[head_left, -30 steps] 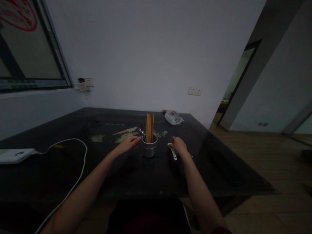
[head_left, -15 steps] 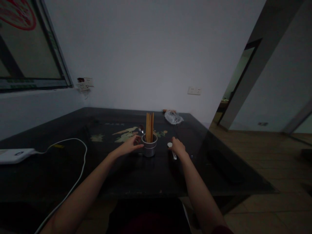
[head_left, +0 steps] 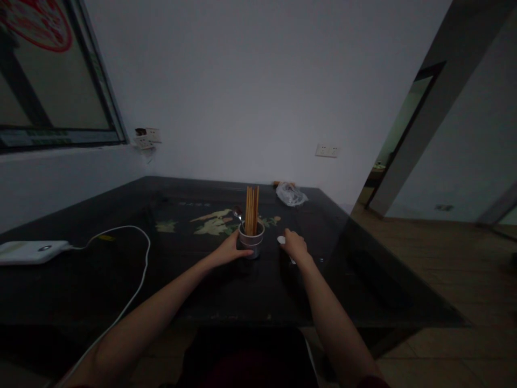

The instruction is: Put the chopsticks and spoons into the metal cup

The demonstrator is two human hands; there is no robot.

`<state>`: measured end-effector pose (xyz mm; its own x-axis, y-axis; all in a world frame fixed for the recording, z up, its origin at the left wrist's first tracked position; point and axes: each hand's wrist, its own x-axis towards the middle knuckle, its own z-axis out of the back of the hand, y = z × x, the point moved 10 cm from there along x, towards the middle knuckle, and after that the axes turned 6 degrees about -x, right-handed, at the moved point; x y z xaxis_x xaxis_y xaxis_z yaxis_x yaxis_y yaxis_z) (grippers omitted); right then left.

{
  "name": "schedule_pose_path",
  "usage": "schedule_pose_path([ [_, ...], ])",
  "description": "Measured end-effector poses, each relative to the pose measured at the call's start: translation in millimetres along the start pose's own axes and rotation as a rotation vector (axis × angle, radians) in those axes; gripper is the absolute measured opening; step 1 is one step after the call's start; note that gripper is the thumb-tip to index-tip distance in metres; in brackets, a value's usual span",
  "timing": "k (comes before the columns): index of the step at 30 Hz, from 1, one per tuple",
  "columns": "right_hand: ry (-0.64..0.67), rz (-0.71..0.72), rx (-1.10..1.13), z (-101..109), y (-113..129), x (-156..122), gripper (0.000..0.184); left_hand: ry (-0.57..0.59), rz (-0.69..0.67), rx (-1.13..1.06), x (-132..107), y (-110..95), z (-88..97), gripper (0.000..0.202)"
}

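My left hand (head_left: 226, 251) is wrapped round the side of a metal cup (head_left: 254, 242), its thumb across the front. In the cup stand several wooden chopsticks (head_left: 252, 210), upright, and a metal spoon (head_left: 238, 212) that leans out to the left. To the right of the cup, my right hand (head_left: 295, 247) is closed over a white spoon (head_left: 281, 240) at the tabletop. The spoon's bowl shows left of the fingers and the handle's tip below them; the hand hides the middle.
On the dark table (head_left: 226, 302), a crumpled clear plastic bag (head_left: 291, 195) lies at the back. A white power bank (head_left: 34, 252) with a white cable (head_left: 146, 258) lies at the left. A dark flat object (head_left: 379, 277) rests at the right. Behind is a wall (head_left: 250, 97).
My left hand has closed from beside the cup onto its side. My right hand has moved further over the white spoon, covering more of its handle. The view has shifted slightly.
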<state>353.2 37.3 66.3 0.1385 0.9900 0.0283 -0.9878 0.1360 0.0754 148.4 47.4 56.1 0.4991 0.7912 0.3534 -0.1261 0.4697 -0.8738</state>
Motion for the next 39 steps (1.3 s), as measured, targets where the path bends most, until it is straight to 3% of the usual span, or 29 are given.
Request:
schedule_pose_path([
  [20,-0.061,-0.01,-0.008,3,2,5,0.02,-0.027,0.052,-0.025,0,4,1.0,0.074],
  [28,-0.152,-0.005,0.091,16,2,7,0.023,-0.035,0.036,-0.05,0,2,1.3,0.073],
  [34,-0.288,0.037,0.372,38,-2,6,0.021,-0.02,0.053,-0.071,0,3,-0.8,0.076],
  [39,-0.349,0.128,0.855,53,-5,5,0.027,-0.004,0.049,-0.071,0,7,-1.1,0.079],
])
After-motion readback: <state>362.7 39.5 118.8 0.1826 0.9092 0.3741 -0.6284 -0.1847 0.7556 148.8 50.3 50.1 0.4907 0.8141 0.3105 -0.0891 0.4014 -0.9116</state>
